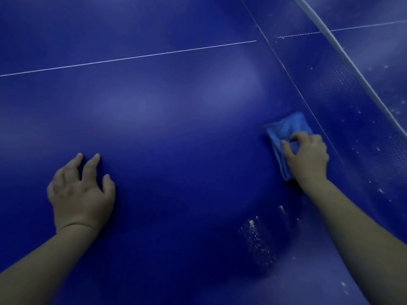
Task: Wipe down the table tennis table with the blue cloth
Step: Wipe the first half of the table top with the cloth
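Table tennis table (154,119): dark blue top, fills the frame; thin white line (132,57) across the upper left. Blue cloth (286,128): folded pad, right of centre, flat on the top just beside the net (352,73). Right hand (308,159): fingers curled over the cloth's near part, gripping and pressing it down. Left hand (81,190): lower left, fingers spread, tips resting on the bare top. White specks (255,234): lower centre-right, more beyond the net. Progress, as judged: wiping under way; speckled patches remain.

Head camera looks steeply down, close over the blue table (154,128).
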Demonstrator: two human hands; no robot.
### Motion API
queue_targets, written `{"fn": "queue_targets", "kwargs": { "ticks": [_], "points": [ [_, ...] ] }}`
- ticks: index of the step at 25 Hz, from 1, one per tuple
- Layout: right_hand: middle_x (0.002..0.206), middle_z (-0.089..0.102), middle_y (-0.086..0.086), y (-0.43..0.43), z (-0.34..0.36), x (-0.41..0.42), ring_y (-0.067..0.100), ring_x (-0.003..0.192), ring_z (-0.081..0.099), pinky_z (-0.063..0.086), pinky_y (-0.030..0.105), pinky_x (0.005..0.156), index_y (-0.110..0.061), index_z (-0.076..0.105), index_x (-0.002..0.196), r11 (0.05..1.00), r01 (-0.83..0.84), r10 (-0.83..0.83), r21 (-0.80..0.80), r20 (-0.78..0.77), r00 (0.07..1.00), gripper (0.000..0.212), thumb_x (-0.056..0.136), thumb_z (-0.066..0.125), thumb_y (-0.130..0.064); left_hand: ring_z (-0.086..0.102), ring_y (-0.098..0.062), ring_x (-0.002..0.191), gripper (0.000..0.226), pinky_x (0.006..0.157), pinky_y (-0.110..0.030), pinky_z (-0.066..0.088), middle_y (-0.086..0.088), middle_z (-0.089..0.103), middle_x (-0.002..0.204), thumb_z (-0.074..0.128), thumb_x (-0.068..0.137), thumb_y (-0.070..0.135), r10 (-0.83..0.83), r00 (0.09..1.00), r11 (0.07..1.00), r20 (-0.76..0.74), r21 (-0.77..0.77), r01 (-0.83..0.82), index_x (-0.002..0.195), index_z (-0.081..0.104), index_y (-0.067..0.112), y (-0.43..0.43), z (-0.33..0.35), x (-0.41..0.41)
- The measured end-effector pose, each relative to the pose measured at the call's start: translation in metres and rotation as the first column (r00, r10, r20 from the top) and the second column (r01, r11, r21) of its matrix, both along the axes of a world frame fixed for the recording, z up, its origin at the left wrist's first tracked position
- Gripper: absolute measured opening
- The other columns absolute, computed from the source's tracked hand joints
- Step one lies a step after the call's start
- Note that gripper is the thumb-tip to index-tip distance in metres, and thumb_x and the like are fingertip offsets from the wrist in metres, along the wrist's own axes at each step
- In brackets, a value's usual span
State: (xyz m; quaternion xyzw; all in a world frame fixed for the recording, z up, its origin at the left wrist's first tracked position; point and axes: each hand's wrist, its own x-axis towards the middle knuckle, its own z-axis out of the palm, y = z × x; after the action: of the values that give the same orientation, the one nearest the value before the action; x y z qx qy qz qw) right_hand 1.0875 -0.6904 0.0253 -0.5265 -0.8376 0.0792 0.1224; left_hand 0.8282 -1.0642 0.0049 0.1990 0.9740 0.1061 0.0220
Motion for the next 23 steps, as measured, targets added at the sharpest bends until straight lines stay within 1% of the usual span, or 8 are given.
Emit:
{"fn": "queue_targets", "kwargs": {
  "ticks": [2,4,7,11,15,18,21,23],
  "points": [
    [0.11,0.051,0.022,-0.01,-0.003,-0.009,0.042,0.102,0.051,0.041,0.048,0.083,-0.013,0.06,0.107,0.995,0.098,-0.098,0.0,-0.006,0.995,0.031,0.09,0.06,-0.039,0.027,-0.036,0.135,0.061,0.107,-0.063,0.025,-0.011,0.033,0.15,0.031,0.088,0.049,-0.002,1.0,1.0,-0.002,0.006,0.002,0.142,0.041,0.022,0.0,0.0,0.0],
    [0.098,0.055,0.016,-0.064,-0.008,-0.026,0.036,0.094,0.054,0.042,0.044,0.077,-0.016,0.063,0.097,0.991,-0.135,0.134,-0.001,-0.054,0.989,0.025,0.085,0.063,-0.038,0.027,-0.037,0.136,0.062,0.107,-0.063,0.025,-0.012,0.033,0.15,0.031,0.088,0.049,0.003,1.0,1.0,0.0,0.008,-0.003,0.142,0.041,0.022,-0.001,0.0,0.0],
    [0.089,0.05,0.003,-0.129,-0.007,-0.041,0.024,0.083,0.051,0.039,0.036,0.072,-0.019,0.064,0.092,0.814,-0.579,0.572,-0.053,-0.109,0.813,0.024,0.082,0.059,-0.041,0.027,-0.037,0.136,0.063,0.108,-0.063,0.025,-0.012,0.032,0.151,0.029,0.088,0.05,0.006,1.0,1.0,0.008,-0.002,-0.006,0.143,0.04,0.023,0.0,0.001,0.0],
    [0.106,0.061,0.015,-0.062,-0.003,-0.112,0.034,0.097,0.058,0.047,0.042,0.082,-0.008,0.069,0.097,0.711,-0.701,0.701,0.052,-0.129,0.702,0.018,0.087,0.065,-0.022,0.027,-0.038,0.135,0.062,0.107,-0.063,0.025,-0.012,0.033,0.15,0.03,0.088,0.05,0.003,1.0,1.0,-0.014,-0.005,-0.003,0.143,0.04,0.023,0.0,-0.003,-0.002],
    [0.129,0.053,0.01,0.041,-0.007,-0.163,0.033,0.119,0.048,0.04,0.04,0.097,-0.014,0.064,0.116,0.826,-0.564,0.564,0.007,-0.04,0.825,0.027,0.095,0.055,-0.028,0.029,-0.038,0.134,0.061,0.105,-0.065,0.027,-0.01,0.034,0.149,0.032,0.088,0.05,0.007,0.999,1.0,-0.034,0.009,-0.007,0.141,0.041,0.024,-0.003,-0.01,-0.005],
    [0.132,0.049,0.011,0.09,-0.008,-0.123,0.034,0.121,0.044,0.037,0.041,0.098,-0.016,0.061,0.12,0.942,-0.334,0.334,0.019,-0.002,0.943,0.03,0.096,0.052,-0.032,0.03,-0.038,0.133,0.06,0.105,-0.064,0.028,-0.01,0.034,0.148,0.031,0.088,0.051,0.0,0.999,1.0,-0.046,0.006,0.0,0.141,0.041,0.024,-0.005,-0.012,-0.006],
    [0.125,0.048,0.016,0.07,-0.009,-0.039,0.039,0.114,0.045,0.039,0.046,0.095,-0.014,0.063,0.116,0.993,-0.115,0.115,0.017,-0.045,0.992,0.028,0.095,0.055,-0.03,0.03,-0.039,0.134,0.061,0.107,-0.063,0.028,-0.011,0.034,0.148,0.03,0.088,0.051,-0.004,0.999,1.0,-0.039,0.008,0.005,0.142,0.04,0.024,-0.005,-0.013,-0.008],
    [0.115,0.048,0.018,0.019,-0.009,0.015,0.041,0.104,0.047,0.042,0.049,0.087,-0.012,0.064,0.108,0.997,-0.074,0.076,0.024,-0.091,0.993,0.024,0.092,0.058,-0.028,0.03,-0.039,0.134,0.061,0.107,-0.063,0.027,-0.012,0.034,0.149,0.029,0.088,0.052,-0.008,0.999,1.0,-0.034,0.006,0.008,0.142,0.04,0.024,-0.005,-0.013,-0.007]
  ]
}}
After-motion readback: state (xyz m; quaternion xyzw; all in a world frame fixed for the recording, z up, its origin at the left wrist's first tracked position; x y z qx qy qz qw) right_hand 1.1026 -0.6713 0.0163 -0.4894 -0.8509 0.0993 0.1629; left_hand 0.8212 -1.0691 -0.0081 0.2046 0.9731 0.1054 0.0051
